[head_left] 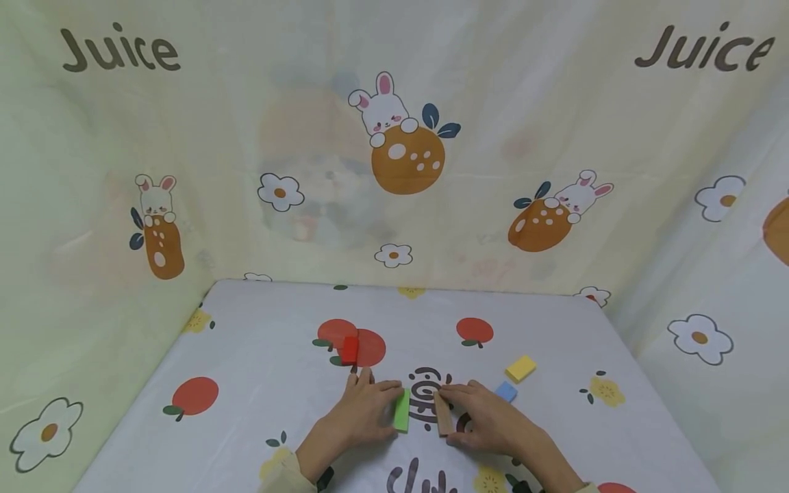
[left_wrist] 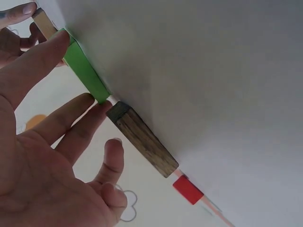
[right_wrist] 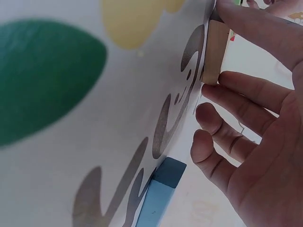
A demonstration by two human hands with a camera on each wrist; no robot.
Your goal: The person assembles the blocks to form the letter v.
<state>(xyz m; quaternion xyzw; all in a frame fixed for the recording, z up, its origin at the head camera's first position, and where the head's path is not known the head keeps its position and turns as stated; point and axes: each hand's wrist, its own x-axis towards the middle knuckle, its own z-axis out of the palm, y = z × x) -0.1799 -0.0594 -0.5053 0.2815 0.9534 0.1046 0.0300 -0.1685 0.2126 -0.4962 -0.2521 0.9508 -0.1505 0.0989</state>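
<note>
Green block (head_left: pixel 402 410) stood on edge on the printed tablecloth (head_left: pixel 259 342), pinched by the left hand (head_left: pixel 364 409). Right hand (head_left: pixel 487 418) pinched a tan wooden block (head_left: pixel 442 414) just beside it. Dark wooden block (left_wrist: pixel 142 138), red block (head_left: pixel 350 350), blue block (head_left: pixel 506 392) and yellow block (head_left: pixel 520 368) lay nearby.

The left hand (head_left: pixel 364 409) holds a green block (head_left: pixel 402 410) beside the right hand's (head_left: pixel 487 418) tan block (head_left: pixel 442 413).
</note>
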